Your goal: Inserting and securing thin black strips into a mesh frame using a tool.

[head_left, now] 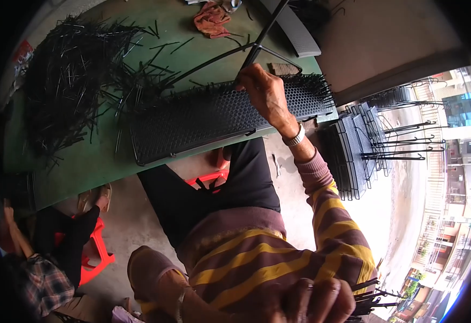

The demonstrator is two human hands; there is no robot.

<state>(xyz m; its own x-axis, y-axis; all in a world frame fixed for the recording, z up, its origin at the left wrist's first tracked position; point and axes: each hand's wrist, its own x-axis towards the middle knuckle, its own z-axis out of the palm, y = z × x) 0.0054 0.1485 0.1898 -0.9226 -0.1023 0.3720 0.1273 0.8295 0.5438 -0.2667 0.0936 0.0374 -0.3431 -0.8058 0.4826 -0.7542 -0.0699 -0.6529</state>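
A dark perforated metal rack (203, 121) lies along the near edge of the green table, black tufts bristling along its far side. My right hand (265, 94) is over that far side, fingers pinched together beside a black forked rod (253, 54); the fingers hide what is between them. Low in the picture, close to my body, my left hand (316, 301) is curled closed. Thin black strips (370, 299), which look like cable ties, fan out from it to the right.
A large heap of black strips (74, 81) covers the table's left side, with loose ones beside the rack. An orange cloth (212, 20) lies at the back. Finished-looking mesh racks (348, 151) stand stacked at right. Another person (47, 274) sits at lower left near a red stool (98, 253).
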